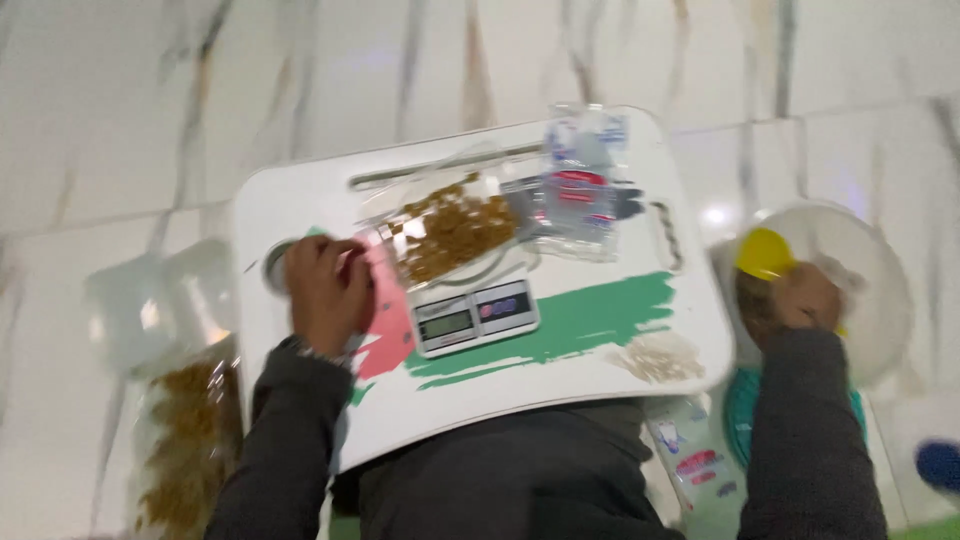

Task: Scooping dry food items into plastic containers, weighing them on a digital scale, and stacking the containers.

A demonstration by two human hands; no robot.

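A small digital scale [476, 316] stands on a white lap tray [640, 190] with green and red painted marks. On the scale lies a clear plastic bag [455, 232] partly filled with brown kernels. My left hand [325, 290] grips that bag's left edge at the mouth. Off the tray's right edge, my right hand [800, 300] holds a yellow scoop [764, 252] inside a large white bowl [880, 290]. The picture is motion-blurred, so the fingers are not sharp.
A pile of empty clear bags with red and blue print [580, 185] lies at the tray's far right. A big clear bag of brown kernels [185, 440] sits left on the marble floor [120, 120]. A teal bowl [745, 415] sits under the white one.
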